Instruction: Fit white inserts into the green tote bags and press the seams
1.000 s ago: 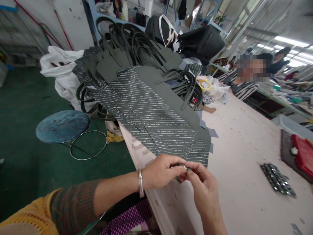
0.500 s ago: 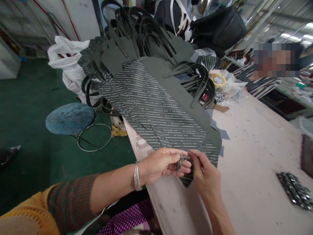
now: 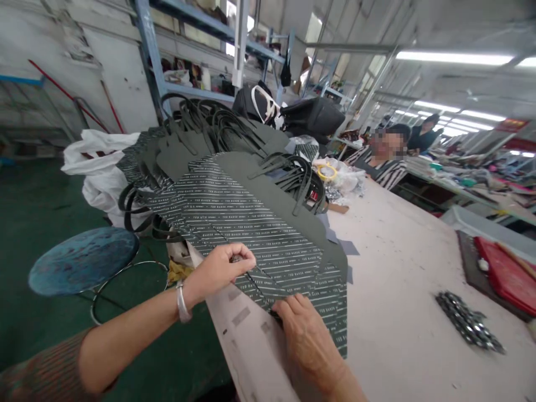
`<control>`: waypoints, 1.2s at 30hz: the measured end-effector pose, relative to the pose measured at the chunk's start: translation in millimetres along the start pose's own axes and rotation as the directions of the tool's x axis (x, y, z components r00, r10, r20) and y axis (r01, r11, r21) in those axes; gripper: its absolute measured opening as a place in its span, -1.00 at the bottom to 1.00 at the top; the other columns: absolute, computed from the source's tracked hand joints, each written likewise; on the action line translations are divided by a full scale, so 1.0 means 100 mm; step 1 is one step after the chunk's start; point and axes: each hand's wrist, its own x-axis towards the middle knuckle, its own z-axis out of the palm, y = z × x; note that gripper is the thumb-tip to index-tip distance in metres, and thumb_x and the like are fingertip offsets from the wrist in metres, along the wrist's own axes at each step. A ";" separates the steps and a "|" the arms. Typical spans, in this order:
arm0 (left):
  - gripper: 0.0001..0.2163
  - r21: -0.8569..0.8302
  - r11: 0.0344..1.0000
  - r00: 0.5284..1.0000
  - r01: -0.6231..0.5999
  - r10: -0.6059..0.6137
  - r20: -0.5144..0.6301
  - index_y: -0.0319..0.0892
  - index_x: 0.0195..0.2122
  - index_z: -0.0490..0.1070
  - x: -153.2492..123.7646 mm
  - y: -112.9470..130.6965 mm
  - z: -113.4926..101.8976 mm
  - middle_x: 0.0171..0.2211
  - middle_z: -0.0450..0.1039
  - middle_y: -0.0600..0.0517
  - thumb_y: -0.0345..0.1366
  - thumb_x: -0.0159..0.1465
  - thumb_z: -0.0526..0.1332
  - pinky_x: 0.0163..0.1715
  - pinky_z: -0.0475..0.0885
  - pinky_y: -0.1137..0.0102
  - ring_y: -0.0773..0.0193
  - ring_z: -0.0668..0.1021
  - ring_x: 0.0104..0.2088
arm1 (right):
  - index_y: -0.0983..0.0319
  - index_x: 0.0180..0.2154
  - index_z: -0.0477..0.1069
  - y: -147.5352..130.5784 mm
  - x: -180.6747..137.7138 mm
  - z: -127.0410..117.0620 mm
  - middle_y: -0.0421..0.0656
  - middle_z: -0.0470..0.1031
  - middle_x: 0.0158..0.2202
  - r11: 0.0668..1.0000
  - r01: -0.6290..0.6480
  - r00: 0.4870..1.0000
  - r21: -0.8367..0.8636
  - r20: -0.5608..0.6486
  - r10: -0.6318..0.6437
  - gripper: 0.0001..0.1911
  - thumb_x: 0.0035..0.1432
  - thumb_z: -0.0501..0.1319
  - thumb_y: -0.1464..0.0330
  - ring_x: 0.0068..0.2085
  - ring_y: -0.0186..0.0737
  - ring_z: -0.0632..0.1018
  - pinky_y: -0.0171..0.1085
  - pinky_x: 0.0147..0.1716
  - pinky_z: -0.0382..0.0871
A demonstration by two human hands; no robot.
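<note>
Striped, lettered lining fabric (image 3: pixel 251 223) lies over grey bag panels (image 3: pixel 276 195) along the table's near-left edge, with a dark slit running across it. My left hand (image 3: pixel 221 268) is curled closed above the fabric. A bit of shiny metal shows inside its fingers, mostly hidden by them. At the lower edge of the lining, my right hand (image 3: pixel 305 329) has its fingers bent and pressed together on the fabric by the slit's end. What lies under those fingertips is partly hidden.
A pile of shiny metal pieces (image 3: pixel 469 324) rests on the pale table (image 3: pixel 389 262) at right, near a red item (image 3: pixel 502 273). Bag straps (image 3: pixel 293 178) heap up behind the lining. A blue round stool (image 3: pixel 84 259) stands at left. A person in stripes (image 3: pixel 381 162) sits beyond.
My hands have parted: the left moved left and curled over the small metal pieces, while the right went down to the lining's edge. The view has tilted up.
</note>
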 end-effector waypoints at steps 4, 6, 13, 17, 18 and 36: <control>-0.77 0.632 0.739 0.957 -0.234 0.289 0.016 -0.11 -0.16 0.51 0.17 -0.08 -0.13 -0.21 0.54 0.04 -0.19 0.21 0.20 -0.16 0.35 0.34 0.21 0.52 -0.25 | 0.16 -0.18 0.47 0.27 -0.14 -0.22 -0.15 0.57 -0.21 0.858 -0.445 0.883 0.255 -0.034 0.468 -0.70 0.32 -0.03 0.37 -0.18 -0.19 0.54 -0.28 -0.15 0.35; -0.71 0.704 0.667 0.959 -0.245 0.274 0.074 -0.11 -0.05 0.48 0.22 -0.14 -0.14 -0.06 0.53 0.01 -0.19 0.23 0.17 -0.07 0.35 0.31 0.15 0.54 -0.14 | 0.18 -0.26 0.50 0.50 -0.07 -0.35 -0.12 0.60 -0.25 0.727 -0.628 0.740 0.278 -0.077 0.668 -0.61 0.34 -0.06 0.21 -0.21 -0.16 0.58 -0.28 -0.22 0.36; -0.60 0.767 0.625 0.989 -0.144 0.126 0.082 -0.08 0.07 0.44 0.27 -0.25 -0.11 0.00 0.52 -0.01 -0.09 0.27 0.08 -0.01 0.36 0.28 0.12 0.55 -0.06 | 0.24 -0.31 0.57 1.13 0.45 -0.44 -0.03 0.63 -0.29 0.560 -0.795 0.556 0.235 -0.088 0.827 -0.58 0.18 0.16 0.04 -0.21 -0.07 0.61 -0.21 -0.23 0.37; -0.57 0.771 0.628 0.994 -0.104 0.087 0.064 -0.02 0.05 0.47 0.32 -0.25 -0.12 -0.10 0.57 0.02 0.00 0.23 0.09 -0.11 0.38 0.34 0.11 0.57 -0.12 | 0.26 -0.17 0.51 1.18 0.66 -0.33 -0.08 0.60 -0.18 0.518 -0.817 0.510 0.253 -0.101 0.854 -0.55 0.15 0.23 0.01 -0.13 -0.16 0.58 -0.08 -0.05 0.39; -0.56 0.768 0.634 0.995 -0.095 0.081 0.056 -0.01 0.05 0.47 0.33 -0.24 -0.12 -0.11 0.57 0.02 0.01 0.22 0.10 -0.13 0.39 0.35 0.11 0.57 -0.13 | 0.26 -0.17 0.50 1.18 0.69 -0.32 -0.09 0.59 -0.17 0.515 -0.815 0.505 0.265 -0.111 0.856 -0.57 0.16 0.24 0.03 -0.13 -0.18 0.58 -0.08 -0.04 0.39; -0.81 0.410 0.889 0.967 -0.204 0.117 0.227 -0.02 -0.30 0.58 -0.50 0.10 -0.08 -0.35 0.54 0.07 -0.09 0.20 0.23 -0.17 0.33 0.46 0.27 0.51 -0.29 | 0.18 -0.64 0.36 0.61 -0.36 -1.49 -0.29 0.16 -0.76 0.352 -0.587 0.506 0.729 -0.009 0.863 -0.54 -0.19 0.38 -0.05 -0.68 -0.38 0.18 -0.32 -0.66 0.04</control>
